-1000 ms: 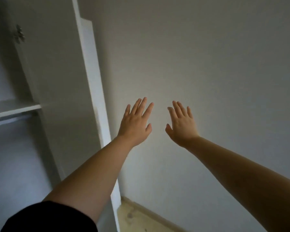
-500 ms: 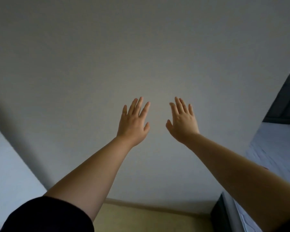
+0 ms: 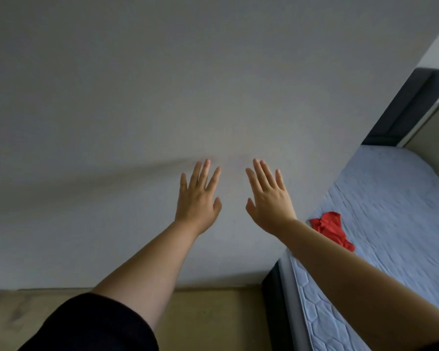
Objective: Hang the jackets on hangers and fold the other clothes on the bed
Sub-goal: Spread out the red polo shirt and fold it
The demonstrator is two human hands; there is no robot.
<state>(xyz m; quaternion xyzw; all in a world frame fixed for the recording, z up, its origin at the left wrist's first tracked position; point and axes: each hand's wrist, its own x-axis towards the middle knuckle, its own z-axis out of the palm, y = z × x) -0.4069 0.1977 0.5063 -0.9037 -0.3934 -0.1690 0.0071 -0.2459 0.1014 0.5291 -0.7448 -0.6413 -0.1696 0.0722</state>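
1. Left hand (image 3: 197, 203): raised in front of the wall (image 3: 137, 97), fingers straight and spread, holds nothing.
2. Right hand (image 3: 269, 201): raised beside the left, apart from it, fingers straight, holds nothing.
3. Bed (image 3: 390, 198): at right, pale quilted mattress, dark headboard (image 3: 413, 107) at the far end.
4. Red garment (image 3: 332, 230): crumpled on the bed near its wall-side edge, partly hidden behind the right forearm, touched by neither hand.
5. Black sleeve (image 3: 91, 325) on the left upper arm.
6. Tan floor (image 3: 213, 315) below the wall.
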